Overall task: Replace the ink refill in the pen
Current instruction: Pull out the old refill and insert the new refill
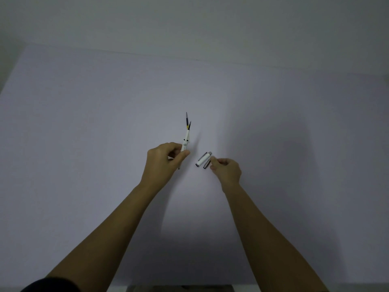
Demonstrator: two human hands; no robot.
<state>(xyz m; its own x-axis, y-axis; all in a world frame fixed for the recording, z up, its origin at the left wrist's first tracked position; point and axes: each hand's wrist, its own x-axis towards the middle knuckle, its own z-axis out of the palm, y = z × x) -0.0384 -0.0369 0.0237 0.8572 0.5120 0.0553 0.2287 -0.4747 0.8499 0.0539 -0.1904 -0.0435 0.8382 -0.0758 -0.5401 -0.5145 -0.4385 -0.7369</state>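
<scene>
Head view shows the left hand [163,160] pinched on a slim white plastic pen barrel [185,143], its long axis pointing away with two dark refill tips [188,123] above. Just right lies a white-and-silver pen cap [203,160], nearest the right hand [226,168], whose curled fingers touch its clip.

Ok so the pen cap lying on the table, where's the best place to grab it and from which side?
Probably pinch the pen cap across its white barrel, near the middle, coming from above. It lies flat on the table, its metal clip along the side facing the right hand, so a pinch there would slip; the round barrel offers two clear sides.
</scene>
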